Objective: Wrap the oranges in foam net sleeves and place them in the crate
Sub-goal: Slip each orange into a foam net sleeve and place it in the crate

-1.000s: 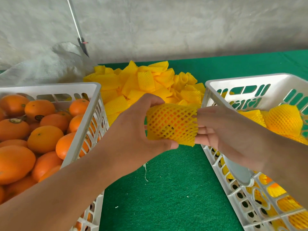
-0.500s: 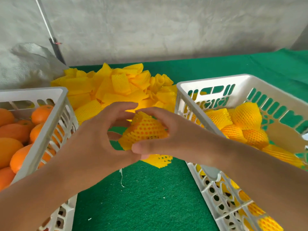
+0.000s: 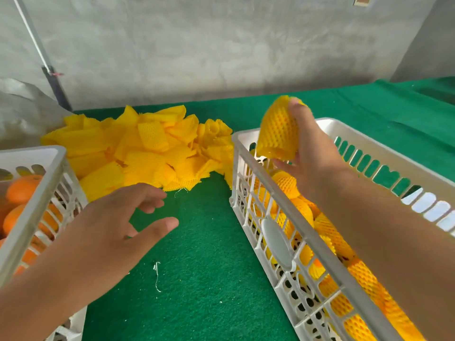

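My right hand [image 3: 311, 156] grips an orange wrapped in a yellow foam net sleeve [image 3: 277, 132] above the far left corner of the white crate on the right [image 3: 283, 193]. Several wrapped oranges [image 3: 327, 230] lie inside that crate. My left hand [image 3: 115, 225] hovers over the green mat with fingers spread and holds nothing. It is just short of the pile of loose yellow foam sleeves [image 3: 147, 153]. Bare oranges [image 3: 22, 190] fill the white crate on the left [image 3: 32, 200].
A green mat [image 3: 202, 254] covers the table between the two crates. A grey plastic bag [image 3: 22, 114] lies at the back left beside a leaning pole [image 3: 53, 83]. A concrete wall stands behind the table.
My right hand has carried the wrapped orange away from my left hand, to the right and up over the right crate. My left hand has let go and opened above the mat.
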